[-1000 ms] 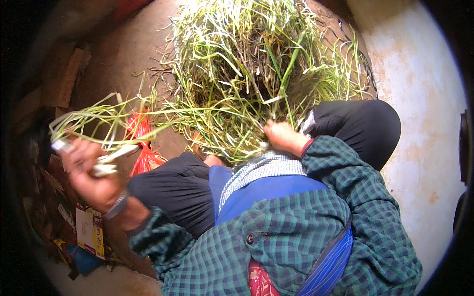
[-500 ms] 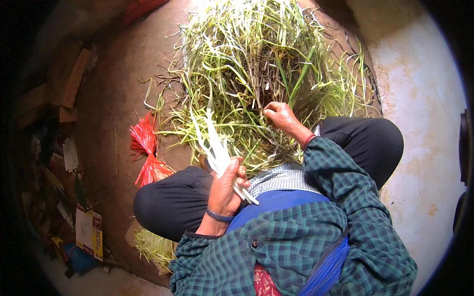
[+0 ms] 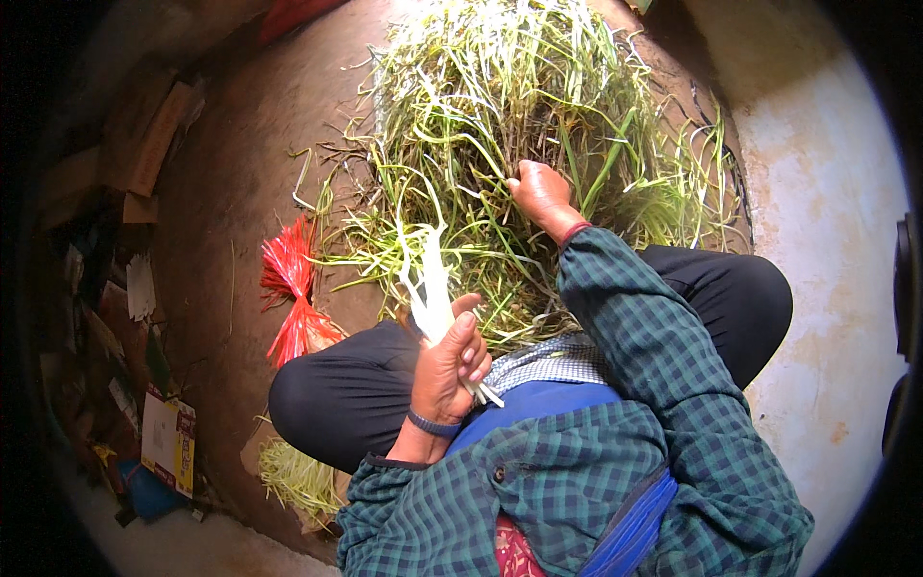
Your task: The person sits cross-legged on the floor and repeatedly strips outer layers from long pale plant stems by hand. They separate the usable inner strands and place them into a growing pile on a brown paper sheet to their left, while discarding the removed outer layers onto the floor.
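A bunch of white plant stalks [image 3: 436, 288] sits in the curled left hand [image 3: 450, 365], just before a tangled green leaf heap [image 3: 481, 106] where the right hand [image 3: 540, 197] touches, its grip too obscured to tell, with red plastic strips [image 3: 303, 330] farther left.

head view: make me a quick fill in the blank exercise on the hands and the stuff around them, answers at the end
1. The white bunch is in the ____ hand.
2. The right hand is ____ (higher/lower) in the picture than the left hand.
3. The tied strips beside the left knee are ____ in colour.
4. The heap reaches the picture's ____ edge.

Missing words: left; higher; red; top
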`<state>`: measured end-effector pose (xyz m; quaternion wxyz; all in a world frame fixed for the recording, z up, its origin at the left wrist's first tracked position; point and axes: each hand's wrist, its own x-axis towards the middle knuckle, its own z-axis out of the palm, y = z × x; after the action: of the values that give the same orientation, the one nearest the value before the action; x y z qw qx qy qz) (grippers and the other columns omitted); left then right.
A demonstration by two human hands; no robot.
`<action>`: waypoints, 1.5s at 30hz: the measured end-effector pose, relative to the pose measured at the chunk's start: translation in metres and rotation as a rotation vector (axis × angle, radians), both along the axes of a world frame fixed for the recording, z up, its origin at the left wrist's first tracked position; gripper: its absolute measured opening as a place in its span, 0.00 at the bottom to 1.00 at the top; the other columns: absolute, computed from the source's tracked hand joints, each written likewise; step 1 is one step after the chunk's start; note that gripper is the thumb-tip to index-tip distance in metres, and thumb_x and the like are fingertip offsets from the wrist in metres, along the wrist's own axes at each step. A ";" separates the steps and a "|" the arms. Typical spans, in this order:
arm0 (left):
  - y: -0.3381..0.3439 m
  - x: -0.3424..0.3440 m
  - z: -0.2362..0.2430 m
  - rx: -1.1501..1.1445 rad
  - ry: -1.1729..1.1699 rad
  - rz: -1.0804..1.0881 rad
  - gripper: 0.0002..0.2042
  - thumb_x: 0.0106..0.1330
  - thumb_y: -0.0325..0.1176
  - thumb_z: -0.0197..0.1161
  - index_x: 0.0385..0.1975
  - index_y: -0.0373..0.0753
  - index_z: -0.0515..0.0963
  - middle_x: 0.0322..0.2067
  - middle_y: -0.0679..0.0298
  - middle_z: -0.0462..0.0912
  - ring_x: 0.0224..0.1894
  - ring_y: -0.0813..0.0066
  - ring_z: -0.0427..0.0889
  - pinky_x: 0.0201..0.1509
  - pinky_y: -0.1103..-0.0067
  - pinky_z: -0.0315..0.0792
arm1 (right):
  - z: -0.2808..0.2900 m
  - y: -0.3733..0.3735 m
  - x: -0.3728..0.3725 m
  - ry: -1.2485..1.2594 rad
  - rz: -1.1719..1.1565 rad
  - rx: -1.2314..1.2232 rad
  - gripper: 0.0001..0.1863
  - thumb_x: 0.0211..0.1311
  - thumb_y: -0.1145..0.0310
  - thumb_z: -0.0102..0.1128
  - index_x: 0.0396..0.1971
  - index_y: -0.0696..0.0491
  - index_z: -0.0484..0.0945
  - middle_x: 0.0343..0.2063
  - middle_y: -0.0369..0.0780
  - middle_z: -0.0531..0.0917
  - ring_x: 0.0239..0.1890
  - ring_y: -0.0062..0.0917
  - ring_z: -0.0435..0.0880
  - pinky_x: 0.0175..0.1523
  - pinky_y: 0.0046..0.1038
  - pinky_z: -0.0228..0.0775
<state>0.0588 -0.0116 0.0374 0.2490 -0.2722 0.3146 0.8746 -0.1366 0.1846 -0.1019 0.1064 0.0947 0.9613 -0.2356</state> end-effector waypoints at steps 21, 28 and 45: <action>-0.003 -0.018 -0.012 -0.150 0.096 0.142 0.11 0.71 0.31 0.55 0.49 0.34 0.70 0.17 0.73 0.64 0.14 0.88 0.58 0.16 0.88 0.58 | 0.105 0.060 0.023 0.041 0.080 -1.218 0.08 0.62 0.64 0.61 0.36 0.51 0.79 0.26 0.32 0.82 0.19 0.10 0.71 0.23 0.15 0.60; -0.005 -0.028 -0.019 -0.219 0.125 0.120 0.11 0.71 0.33 0.56 0.46 0.34 0.72 0.20 0.72 0.69 0.15 0.91 0.60 0.18 0.88 0.58 | 0.038 0.026 0.085 -0.413 -0.170 -1.007 0.12 0.56 0.69 0.59 0.40 0.55 0.78 0.26 0.33 0.79 0.23 0.14 0.74 0.25 0.20 0.64; 0.038 -0.097 -0.073 -0.274 0.142 -0.034 0.16 0.63 0.31 0.66 0.48 0.35 0.74 0.33 0.62 0.83 0.16 0.88 0.64 0.18 0.88 0.60 | 0.052 0.003 0.142 -0.162 0.239 -0.978 0.08 0.57 0.72 0.57 0.37 0.58 0.76 0.28 0.38 0.81 0.33 0.19 0.79 0.42 0.25 0.72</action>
<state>-0.0380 0.0263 -0.0352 0.2012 -0.2360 0.4523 0.8362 0.0054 0.1879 -0.0504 0.2387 -0.0587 0.7315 -0.6360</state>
